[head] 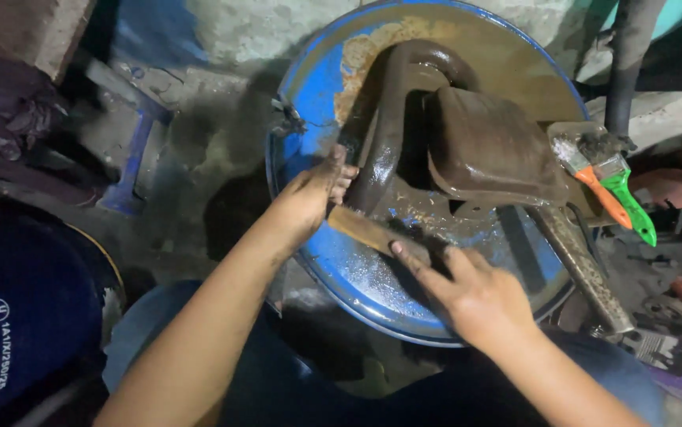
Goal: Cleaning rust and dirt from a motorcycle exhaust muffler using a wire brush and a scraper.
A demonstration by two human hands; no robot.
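Just under the right hand (475, 296), fingers pin the near end of a flat wooden-handled tool (373, 235); the left hand (309, 198) clamps its far end, against the curved rusty metal part (392, 134) on the blue drum lid (309, 95). The lid looks wet and greasy, so either grip might slip, I'd say, skidding knuckles into that rusty edge. Two paintbrushes (614, 190) lie beyond, to the right.

Blue drum lid used as a work surface

The round blue drum top (321, 95), wet and smeared with brown grime, carries a curved rusty metal part (392, 119), a dark box-shaped metal piece (491, 150) and a flat brown bar (369, 231). Two paintbrushes, orange-handled (606, 194) and green-handled (633, 207), seem to rest at its right edge.
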